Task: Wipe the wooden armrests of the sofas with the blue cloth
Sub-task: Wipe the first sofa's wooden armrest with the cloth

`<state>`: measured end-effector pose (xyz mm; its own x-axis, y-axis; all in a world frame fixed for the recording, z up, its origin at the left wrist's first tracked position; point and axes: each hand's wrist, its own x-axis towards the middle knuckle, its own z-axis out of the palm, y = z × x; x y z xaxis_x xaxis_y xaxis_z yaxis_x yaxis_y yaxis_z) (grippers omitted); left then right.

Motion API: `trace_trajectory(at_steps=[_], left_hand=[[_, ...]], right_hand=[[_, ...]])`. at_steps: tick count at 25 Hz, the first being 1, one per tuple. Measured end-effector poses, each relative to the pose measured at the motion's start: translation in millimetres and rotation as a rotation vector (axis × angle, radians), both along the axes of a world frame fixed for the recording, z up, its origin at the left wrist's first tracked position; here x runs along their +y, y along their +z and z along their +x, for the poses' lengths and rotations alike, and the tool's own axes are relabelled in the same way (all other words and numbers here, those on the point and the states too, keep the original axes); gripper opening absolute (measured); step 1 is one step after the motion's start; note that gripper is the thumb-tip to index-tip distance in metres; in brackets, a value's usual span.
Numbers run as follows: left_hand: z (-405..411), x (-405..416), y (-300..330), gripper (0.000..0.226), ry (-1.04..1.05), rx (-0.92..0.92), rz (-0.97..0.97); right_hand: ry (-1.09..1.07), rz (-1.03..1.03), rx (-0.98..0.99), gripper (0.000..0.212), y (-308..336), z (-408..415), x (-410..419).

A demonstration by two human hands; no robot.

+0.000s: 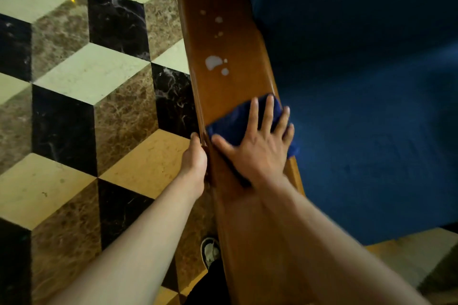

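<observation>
Your right hand [257, 141] lies flat on the blue cloth [238, 122], fingers straight and spread, pressing it onto the top of the wooden armrest [228, 91]. The cloth sits across the width of the armrest, its far corner reaching the edge next to the seat, and part of it shows beyond your little finger on the seat side. Your left hand [194, 161] is at the outer edge of the same armrest, just beside your right hand, with the thumb against the rim; the fingers are hidden below the edge, so you cannot tell whether they curl round the wood. Ahead of the cloth, pale wet spots [215, 63] lie on the wood, with smaller ones farther up. The blue seat cushion [371, 106] runs along the right of the armrest. To the left is a patterned marble floor [74, 82], and a shoe [210, 251] shows below the armrest.
</observation>
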<state>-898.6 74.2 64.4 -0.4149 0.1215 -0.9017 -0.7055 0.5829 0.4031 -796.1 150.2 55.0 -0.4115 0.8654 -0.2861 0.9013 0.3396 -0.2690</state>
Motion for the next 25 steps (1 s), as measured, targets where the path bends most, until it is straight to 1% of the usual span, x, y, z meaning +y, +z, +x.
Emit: trace_trajectory(at_steps=[2, 3, 5, 7, 8, 9, 10, 12, 13, 14, 15, 16, 18, 21, 23, 25], left_hand=[[-4, 2, -4, 0.067, -0.018, 0.017, 0.000], [-5, 0, -5, 0.066, -0.025, 0.019, 0.008], [-8, -5, -5, 0.065, -0.033, -0.006, 0.032], [-16, -2, -6, 0.070, -0.039, -0.041, 0.051], [-24, 3, -8, 0.072, -0.030, -0.044, 0.054], [-34, 11, -10, 0.073, -0.021, -0.039, 0.057], [-44, 22, -11, 0.072, -0.009, -0.032, 0.065], [-64, 42, -14, 0.070, 0.020, 0.006, 0.095], [-74, 51, -17, 0.067, 0.027, 0.027, 0.107], [-86, 59, -19, 0.066, 0.028, 0.032, 0.110], [-97, 64, -21, 0.066, 0.035, 0.014, 0.114], [-104, 67, -24, 0.068, 0.039, -0.028, 0.124], [-126, 69, -26, 0.073, 0.017, -0.110, 0.158], [-160, 75, -27, 0.075, -0.008, -0.143, 0.230], [-177, 83, -23, 0.077, -0.020, -0.176, 0.269], [-184, 85, -15, 0.078, -0.015, -0.235, 0.271]], right_hand=[[-0.119, -0.066, 0.058, 0.125, -4, -26, 59], [-0.200, -0.138, 0.116, 0.122, -4, -32, 84], [-0.377, -0.329, 0.260, 0.106, -5, -30, 119], [-0.467, -0.459, 0.370, 0.086, -5, -7, 115], [-0.468, -0.459, 0.372, 0.082, -5, 13, 99], [-0.449, -0.428, 0.352, 0.083, -3, 34, 74], [-0.397, -0.357, 0.290, 0.093, 0, 51, 45], [-0.174, -0.166, 0.027, 0.118, 4, 74, -24], [-0.100, -0.090, -0.086, 0.127, 4, 66, -45], [-0.091, -0.049, -0.153, 0.131, 3, 44, -54], [-0.082, -0.039, -0.174, 0.133, 1, 15, -53], [-0.031, -0.037, -0.182, 0.131, 0, -18, -43], [0.079, 0.031, -0.169, 0.121, -7, -92, -1], [0.077, 0.126, -0.115, 0.102, -9, -178, 72], [0.100, 0.170, -0.095, 0.096, -8, -204, 87], [0.209, 0.214, -0.090, 0.092, -8, -188, 66]])
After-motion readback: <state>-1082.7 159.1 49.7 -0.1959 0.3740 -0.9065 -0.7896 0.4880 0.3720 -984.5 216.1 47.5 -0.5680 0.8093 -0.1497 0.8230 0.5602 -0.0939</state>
